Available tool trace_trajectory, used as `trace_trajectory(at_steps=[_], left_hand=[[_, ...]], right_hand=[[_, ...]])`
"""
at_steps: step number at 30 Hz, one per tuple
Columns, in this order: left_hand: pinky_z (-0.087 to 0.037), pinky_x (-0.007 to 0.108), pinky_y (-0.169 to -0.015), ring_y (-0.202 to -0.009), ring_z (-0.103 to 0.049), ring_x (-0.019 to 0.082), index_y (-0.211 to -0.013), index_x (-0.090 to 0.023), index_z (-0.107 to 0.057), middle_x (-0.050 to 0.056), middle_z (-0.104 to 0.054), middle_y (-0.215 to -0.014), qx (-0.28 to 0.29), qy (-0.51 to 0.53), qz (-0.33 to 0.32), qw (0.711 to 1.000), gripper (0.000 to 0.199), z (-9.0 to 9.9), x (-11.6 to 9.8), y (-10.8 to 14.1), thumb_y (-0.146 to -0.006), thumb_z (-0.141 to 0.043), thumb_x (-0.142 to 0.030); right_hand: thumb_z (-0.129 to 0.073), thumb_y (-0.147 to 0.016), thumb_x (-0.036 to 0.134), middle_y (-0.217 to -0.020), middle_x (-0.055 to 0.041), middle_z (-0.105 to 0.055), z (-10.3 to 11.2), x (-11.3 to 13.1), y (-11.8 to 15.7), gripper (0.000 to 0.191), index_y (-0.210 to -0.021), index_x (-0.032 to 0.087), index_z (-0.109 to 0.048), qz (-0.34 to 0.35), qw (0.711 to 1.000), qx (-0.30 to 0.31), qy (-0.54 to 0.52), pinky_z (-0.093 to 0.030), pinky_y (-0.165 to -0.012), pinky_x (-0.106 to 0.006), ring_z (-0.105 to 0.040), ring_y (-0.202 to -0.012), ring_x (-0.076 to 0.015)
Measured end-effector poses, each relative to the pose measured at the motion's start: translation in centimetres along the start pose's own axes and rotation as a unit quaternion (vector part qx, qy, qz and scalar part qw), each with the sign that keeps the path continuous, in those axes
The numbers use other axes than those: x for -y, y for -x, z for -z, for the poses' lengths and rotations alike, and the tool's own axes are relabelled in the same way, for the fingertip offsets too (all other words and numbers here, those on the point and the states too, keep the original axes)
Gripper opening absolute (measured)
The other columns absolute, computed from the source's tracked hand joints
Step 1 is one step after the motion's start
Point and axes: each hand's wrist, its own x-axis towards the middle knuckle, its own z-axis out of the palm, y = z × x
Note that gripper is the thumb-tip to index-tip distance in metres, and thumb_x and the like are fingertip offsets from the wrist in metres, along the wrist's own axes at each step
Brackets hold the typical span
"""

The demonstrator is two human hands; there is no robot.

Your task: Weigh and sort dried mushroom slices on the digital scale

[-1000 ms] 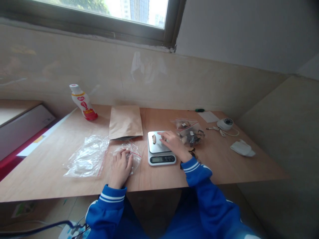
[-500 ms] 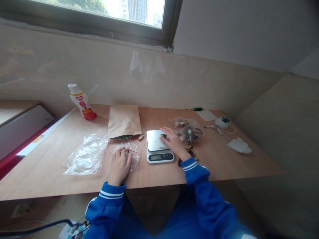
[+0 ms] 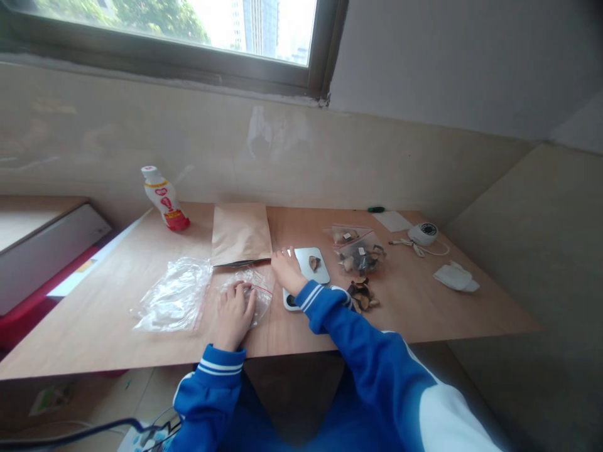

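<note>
Left hand [image 3: 233, 317] lying open on a zip bag [image 3: 260, 300], right hand [image 3: 288, 271] flat and unclenched at a digital scale [image 3: 320, 273], display hidden behind the blue sleeve [image 3: 315, 302], dried mushroom piece [image 3: 314, 263] on the platform

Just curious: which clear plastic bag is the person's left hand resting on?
The small red-edged zip bag under the left hand, not the larger crumpled one beside it or the ones holding dried pieces.

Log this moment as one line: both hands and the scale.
left hand: resting on zip bag | right hand: at scale edge | on scale: dried mushroom slice
</note>
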Motion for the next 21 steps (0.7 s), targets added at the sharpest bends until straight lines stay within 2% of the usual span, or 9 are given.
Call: trace_trajectory(at_steps=[3,5,8,12,15,17,19,21], left_hand=[[-0.044,0.045,-0.088,-0.103,-0.056,0.028,-0.102,-0.018,-0.056,0.014,-0.06,-0.111,-0.001,0.002,-0.003,1.0,0.028,0.0,0.0,0.0,-0.092,-0.038,-0.037],[-0.044,0.045,-0.088,-0.103,-0.056,0.028,-0.103,-0.018,-0.056,0.014,-0.06,-0.11,0.001,0.004,-0.003,1.0,0.029,0.0,0.0,0.0,-0.092,-0.038,-0.038],[-0.044,0.045,-0.087,-0.103,-0.055,0.029,-0.102,-0.019,-0.056,0.014,-0.06,-0.11,0.003,0.01,-0.004,1.0,0.028,0.0,0.1,0.0,-0.092,-0.038,-0.038],[-0.044,0.046,-0.087,-0.103,-0.055,0.029,-0.102,-0.019,-0.056,0.014,-0.06,-0.11,0.017,0.009,0.002,1.0,0.029,0.1,0.1,-0.1,-0.092,-0.037,-0.038],[-0.044,0.046,-0.088,-0.1,-0.055,0.029,-0.102,-0.018,-0.056,0.014,-0.059,-0.11,0.022,0.007,0.013,1.0,0.031,0.0,0.0,-0.3,-0.092,-0.037,-0.04],[-0.043,0.047,-0.09,-0.1,-0.055,0.029,-0.103,-0.018,-0.056,0.013,-0.058,-0.11,0.021,0.007,0.018,1.0,0.031,0.0,0.0,-0.3,-0.092,-0.037,-0.04],[-0.043,0.047,-0.091,-0.102,-0.055,0.029,-0.103,-0.019,-0.055,0.013,-0.058,-0.112,0.021,0.009,0.019,1.0,0.03,0.0,-0.1,-0.4,-0.092,-0.037,-0.04],[-0.043,0.048,-0.091,-0.103,-0.054,0.03,-0.103,-0.018,-0.055,0.014,-0.058,-0.112,0.025,0.009,0.018,0.999,0.031,0.1,-0.1,-0.4,-0.092,-0.037,-0.04]], right_hand=[[-0.04,-0.084,-0.001,-0.104,-0.018,-0.066,-0.2,-0.1,0.3,0.033,-0.11,0.007,-0.059,-0.004,1.0,-0.01,-0.001,-0.028,-0.103,-0.048,-0.053,-0.107,-0.0291],[-0.043,-0.084,0.002,-0.103,-0.0152,-0.066,0.0,-0.5,0.9,0.03,-0.109,0.01,-0.058,0.005,1.0,-0.018,-0.023,-0.028,-0.101,-0.047,-0.053,-0.105,-0.0284],[-0.048,-0.085,0.011,-0.105,-0.0103,-0.065,0.6,-1.5,1.7,0.024,-0.108,0.015,-0.056,0.007,0.993,-0.04,-0.108,-0.029,-0.096,-0.044,-0.053,-0.103,-0.0258],[-0.05,-0.085,0.02,-0.106,-0.006,-0.066,1.3,-3.4,2.6,0.018,-0.102,0.019,-0.056,-0.047,0.977,-0.085,-0.189,-0.029,-0.09,-0.04,-0.052,-0.1,-0.0226],[-0.051,-0.085,0.019,-0.102,-0.0057,-0.067,1.3,-4.8,3.5,0.012,-0.093,0.02,-0.061,-0.076,0.977,-0.063,-0.189,-0.028,-0.091,-0.042,-0.05,-0.102,-0.0243],[-0.052,-0.087,0.022,-0.111,-0.0064,-0.065,1.3,-5.7,4.6,0.014,-0.094,0.022,-0.064,-0.076,0.974,-0.061,-0.202,-0.028,-0.094,-0.044,-0.048,-0.109,-0.0257],[-0.051,-0.09,0.027,-0.126,-0.006,-0.058,1.4,-6.7,6.2,0.018,-0.101,0.025,-0.065,-0.076,0.965,-0.098,-0.23,-0.028,-0.098,-0.046,-0.044,-0.117,-0.0262],[-0.049,-0.091,0.03,-0.132,-0.0055,-0.053,1.5,-8.2,8.4,0.022,-0.107,0.027,-0.064,-0.086,0.952,-0.15,-0.253,-0.03,-0.101,-0.045,-0.042,-0.121,-0.0258]])
